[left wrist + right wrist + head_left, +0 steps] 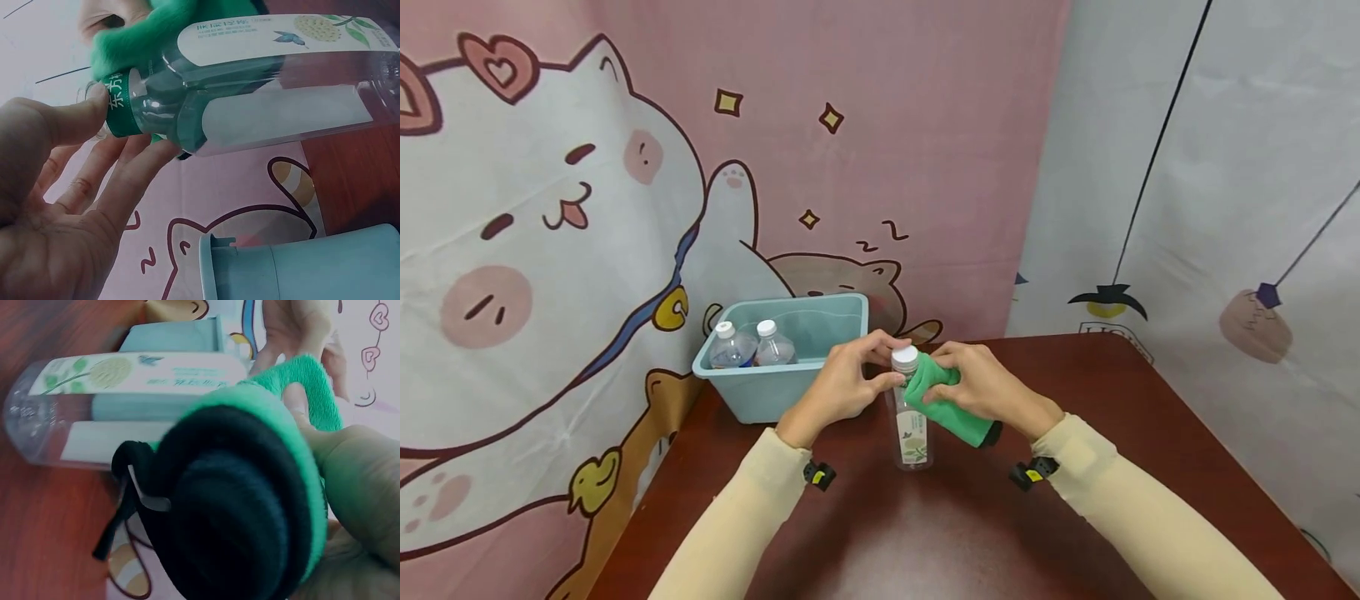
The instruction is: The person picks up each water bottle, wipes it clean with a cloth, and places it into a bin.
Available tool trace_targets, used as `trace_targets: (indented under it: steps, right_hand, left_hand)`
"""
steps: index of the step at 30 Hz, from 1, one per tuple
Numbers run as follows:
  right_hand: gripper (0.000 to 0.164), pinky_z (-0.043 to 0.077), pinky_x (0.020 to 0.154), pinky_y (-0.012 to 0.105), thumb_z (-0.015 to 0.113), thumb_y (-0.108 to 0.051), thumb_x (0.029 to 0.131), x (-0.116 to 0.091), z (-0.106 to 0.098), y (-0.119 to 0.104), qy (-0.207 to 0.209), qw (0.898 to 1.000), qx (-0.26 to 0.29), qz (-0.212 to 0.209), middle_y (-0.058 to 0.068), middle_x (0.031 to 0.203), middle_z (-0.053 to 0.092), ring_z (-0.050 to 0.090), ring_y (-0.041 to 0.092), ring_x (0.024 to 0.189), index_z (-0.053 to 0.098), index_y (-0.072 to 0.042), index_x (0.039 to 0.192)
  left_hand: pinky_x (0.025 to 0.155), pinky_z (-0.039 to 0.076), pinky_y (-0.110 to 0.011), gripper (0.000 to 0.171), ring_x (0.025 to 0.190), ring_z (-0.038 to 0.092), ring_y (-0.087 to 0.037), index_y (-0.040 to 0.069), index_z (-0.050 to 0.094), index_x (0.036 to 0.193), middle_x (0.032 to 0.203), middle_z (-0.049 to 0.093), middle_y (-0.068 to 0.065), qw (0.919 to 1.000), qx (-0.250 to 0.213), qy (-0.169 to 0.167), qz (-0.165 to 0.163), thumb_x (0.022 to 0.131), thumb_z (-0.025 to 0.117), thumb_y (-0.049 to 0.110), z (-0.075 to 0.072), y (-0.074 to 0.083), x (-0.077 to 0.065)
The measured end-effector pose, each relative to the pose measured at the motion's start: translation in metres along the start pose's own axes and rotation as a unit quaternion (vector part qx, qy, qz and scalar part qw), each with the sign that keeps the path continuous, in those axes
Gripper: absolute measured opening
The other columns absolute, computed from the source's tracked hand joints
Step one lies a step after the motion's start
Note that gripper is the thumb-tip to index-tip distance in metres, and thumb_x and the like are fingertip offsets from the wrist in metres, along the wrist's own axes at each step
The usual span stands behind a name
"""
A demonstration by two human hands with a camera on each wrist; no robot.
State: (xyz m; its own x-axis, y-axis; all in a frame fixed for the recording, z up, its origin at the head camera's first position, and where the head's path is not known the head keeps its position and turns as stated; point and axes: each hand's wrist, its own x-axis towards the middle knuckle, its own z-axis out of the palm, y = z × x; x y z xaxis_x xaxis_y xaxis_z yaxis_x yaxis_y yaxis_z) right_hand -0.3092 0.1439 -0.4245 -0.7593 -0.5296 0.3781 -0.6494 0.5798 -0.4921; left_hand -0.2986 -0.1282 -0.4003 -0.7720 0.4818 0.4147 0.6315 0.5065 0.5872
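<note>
A clear plastic bottle [914,433] with a pale floral label and a white cap [905,357] is upright in front of me; whether its base touches the table is unclear. My left hand [842,383] pinches its neck between thumb and fingers, and the thumb lies over the green neck band [122,103] in the left wrist view. In my right hand [988,385] is a fuzzy green cloth roll [953,417], gripped against the bottle's upper part. Black lining [234,506] and a black strap [134,469] show at its near end.
Left of the bottle, a light blue plastic bin [775,392] stands on the dark red-brown table [1060,500]. Two white-capped clear bottles, one on the left [726,346] and one on the right [773,346], stand inside it. A cartoon-printed curtain [880,150] hangs behind.
</note>
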Motion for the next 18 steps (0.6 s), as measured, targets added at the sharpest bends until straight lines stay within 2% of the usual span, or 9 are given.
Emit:
trace_targets:
  steps: [3, 8, 15, 18]
  right_hand:
    - [0.035, 0.068, 0.086, 0.032, 0.100, -0.024, 0.096, -0.006, 0.001, 0.010, -0.019, 1.000, 0.009, 0.006, 0.011, 0.134, 0.083, 0.081, 0.026, 0.116, 0.090, -0.011, 0.127]
    - [0.037, 0.067, 0.083, 0.026, 0.101, -0.023, 0.094, -0.016, 0.017, 0.030, -0.040, 0.999, 0.007, -0.002, 0.013, 0.133, 0.084, 0.082, 0.024, 0.114, 0.090, -0.009, 0.127]
    - [0.028, 0.066, 0.085, 0.024, 0.104, -0.025, 0.089, -0.030, 0.050, 0.053, -0.076, 0.997, -0.006, -0.017, 0.003, 0.116, 0.085, 0.078, 0.012, 0.105, 0.091, -0.018, 0.112]
    - [0.027, 0.062, 0.077, 0.022, 0.106, -0.026, 0.087, -0.033, 0.064, 0.061, -0.107, 0.994, -0.005, -0.013, -0.004, 0.105, 0.086, 0.071, 0.002, 0.092, 0.091, -0.020, 0.108]
  left_hand:
    - [0.107, 0.068, -0.052, 0.045, 0.116, 0.086, -0.024, 0.020, 0.075, 0.145, 0.127, 0.086, -0.006, 1.0000, -0.001, 0.001, 0.001, 0.104, 0.091, 0.014, 0.000, 0.001, 0.001]
    - [0.109, 0.067, -0.053, 0.044, 0.115, 0.086, -0.023, 0.021, 0.075, 0.144, 0.127, 0.086, -0.005, 1.0000, 0.001, 0.002, -0.004, 0.103, 0.092, 0.015, 0.001, 0.000, 0.000]
    - [0.110, 0.066, -0.053, 0.043, 0.115, 0.086, -0.021, 0.022, 0.075, 0.143, 0.123, 0.086, -0.002, 0.9999, 0.005, 0.001, -0.009, 0.104, 0.091, 0.016, 0.002, 0.000, 0.000]
    - [0.109, 0.066, -0.054, 0.043, 0.114, 0.086, -0.022, 0.022, 0.075, 0.143, 0.123, 0.086, -0.003, 1.0000, 0.005, 0.003, -0.006, 0.104, 0.091, 0.015, 0.002, 0.001, 0.000]
